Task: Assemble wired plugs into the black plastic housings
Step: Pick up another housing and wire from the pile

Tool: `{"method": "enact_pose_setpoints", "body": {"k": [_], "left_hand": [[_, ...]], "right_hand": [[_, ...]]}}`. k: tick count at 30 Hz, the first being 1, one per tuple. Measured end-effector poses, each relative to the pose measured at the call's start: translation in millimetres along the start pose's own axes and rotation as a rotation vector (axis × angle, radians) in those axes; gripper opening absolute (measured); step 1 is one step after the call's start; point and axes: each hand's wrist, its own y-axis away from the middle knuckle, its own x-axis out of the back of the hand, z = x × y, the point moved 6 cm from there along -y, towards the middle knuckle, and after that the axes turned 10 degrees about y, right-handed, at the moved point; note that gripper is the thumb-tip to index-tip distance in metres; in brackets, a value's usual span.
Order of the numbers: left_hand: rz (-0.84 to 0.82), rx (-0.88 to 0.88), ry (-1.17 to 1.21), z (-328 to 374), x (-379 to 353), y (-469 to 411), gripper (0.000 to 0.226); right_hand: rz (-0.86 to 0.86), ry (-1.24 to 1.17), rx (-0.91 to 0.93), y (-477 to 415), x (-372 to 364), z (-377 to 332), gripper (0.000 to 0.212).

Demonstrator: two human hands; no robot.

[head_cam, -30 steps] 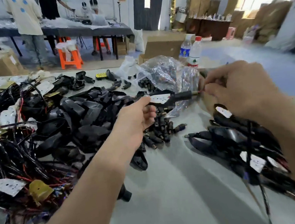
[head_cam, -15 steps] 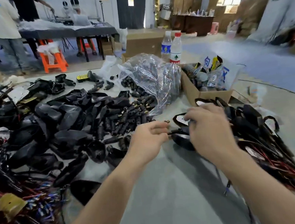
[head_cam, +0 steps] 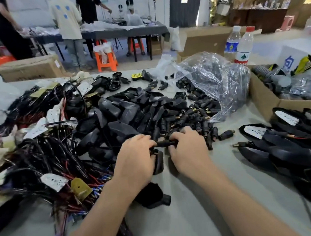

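Currently my left hand (head_cam: 136, 162) grips a housing (head_cam: 158, 162) and my right hand (head_cam: 188, 152) pinches the plug (head_cam: 165, 144) at near centre, where skewed entry could jam it.

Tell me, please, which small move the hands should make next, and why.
Probably push the black plug into the black housing. The left hand grips the housing, the right hand pinches the plug, and the plug bridges the gap between them; whether it is seated cannot be told.
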Motion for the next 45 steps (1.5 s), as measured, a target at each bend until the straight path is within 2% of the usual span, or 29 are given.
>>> {"method": "enact_pose_setpoints", "body": {"k": [3,9,12,15,18,20,21,23,25,27,30,32,36,38,41,43,45], "left_hand": [[0.052,-0.025,0.023,-8,2,1,0.043],[0.243,0.068,0.353,-19,33,3,0.031],[0.349,0.088,0.268,-33,65,16,0.031],[0.470,0.204,0.143,-62,100,32,0.032],[0.558,0.383,-0.004,-98,125,49,0.039],[0.583,0.546,-0.066,-121,135,60,0.051],[0.583,0.612,-0.059,-129,137,63,0.055],[0.564,0.653,-0.013,-137,134,66,0.056],[0.535,0.599,-0.009,-137,128,66,0.049],[0.544,0.559,0.025,-138,128,68,0.038],[0.597,0.537,0.112,-141,132,74,0.036],[0.623,0.532,0.177,-141,131,74,0.044],[0.604,0.543,0.227,-138,126,74,0.067],[0.580,0.561,0.237,-139,125,75,0.071],[0.500,0.525,0.106,-136,123,70,0.051],[0.421,0.480,-0.028,-133,118,66,0.034],[0.382,0.463,-0.089,-132,114,66,0.031]], "right_hand": [[-0.011,0.125,0.045,-6,-6,-17,0.025],[0.009,0.118,0.053,-8,-4,-33,0.023],[0.065,0.003,-0.020,-9,6,-31,0.014],[0.076,-0.075,-0.092,-15,19,-28,0.017],[0.093,-0.059,-0.044,-10,27,-51,0.024],[0.146,-0.208,0.051,0,37,-81,0.020],[0.112,-0.287,0.118,5,38,-100,0.015],[-0.093,-0.364,0.274,13,25,-143,0.010],[-0.265,-0.327,0.398,21,7,-181,0.019],[-0.328,-0.283,0.426,22,-8,-204,0.023],[-0.340,-0.353,0.329,9,-22,-210,0.021],[-0.340,-0.362,0.316,-1,-26,-213,0.024],[-0.402,-0.356,0.409,-8,-27,-231,0.019],[-0.430,-0.521,0.299,-19,-22,-222,0.026],[-0.425,-0.974,0.025,-38,-6,-194,0.035],[-0.399,-1.077,0.036,-42,10,-187,0.032],[-0.249,-1.056,0.061,-47,30,-176,0.031]]}}
